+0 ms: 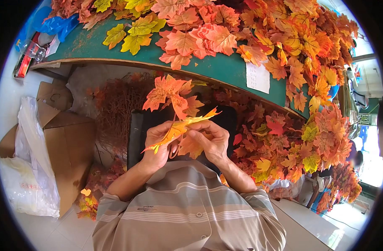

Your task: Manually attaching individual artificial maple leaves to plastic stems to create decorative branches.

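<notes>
My left hand (157,144) and my right hand (210,140) meet in front of my chest, both pinching an orange-yellow artificial maple leaf (179,127) that lies edge-on between them. Above the hands rises a small sprig of orange leaves (169,94) on a thin stem; its stem runs down into my left fingers. Another orange leaf (190,147) shows below my right fingers. My striped shirt fills the lower middle of the view.
A green table (225,69) curves across the top, piled with orange, red and yellow artificial leaves (283,37) and a white paper note (257,77). Heaps of leaf branches (308,142) lie right of me. An open cardboard box (68,142) and white plastic bags (28,175) stand left.
</notes>
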